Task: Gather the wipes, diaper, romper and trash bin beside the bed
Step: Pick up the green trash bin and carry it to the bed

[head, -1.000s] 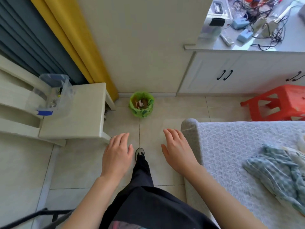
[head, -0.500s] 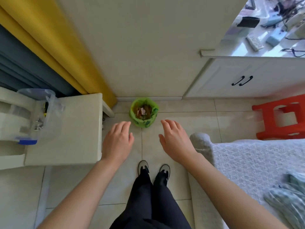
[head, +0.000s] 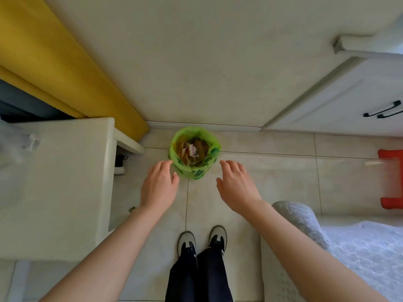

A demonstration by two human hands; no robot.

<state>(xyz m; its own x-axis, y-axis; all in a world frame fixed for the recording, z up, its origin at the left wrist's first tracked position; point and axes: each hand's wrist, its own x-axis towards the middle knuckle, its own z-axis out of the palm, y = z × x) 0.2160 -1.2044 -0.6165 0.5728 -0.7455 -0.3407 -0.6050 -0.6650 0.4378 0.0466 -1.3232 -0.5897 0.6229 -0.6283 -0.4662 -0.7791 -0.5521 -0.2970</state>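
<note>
A small trash bin (head: 194,172) lined with a green plastic bag stands on the tiled floor against the wall, with paper scraps inside. My left hand (head: 158,185) hovers just left of it, fingers apart, fingertips near the bag's rim. My right hand (head: 236,185) is held open to the right of the bin, a short gap away. Neither hand holds anything. The bed's corner (head: 298,216) with its white quilted cover shows at the lower right. Wipes, diaper and romper are out of view.
A cream bedside table (head: 56,184) stands to the left, with a clear plastic bag (head: 15,147) on it. A yellow curtain (head: 65,68) hangs behind it. A white cabinet (head: 340,101) with black handles fills the upper right. A red stool (head: 391,177) sits at the right edge. My feet (head: 201,239) stand between table and bed.
I have stepped closer to the wall and bin. Both hands have reached forward and down, now flanking the bin. The blue cloth on the bed has left the view.
</note>
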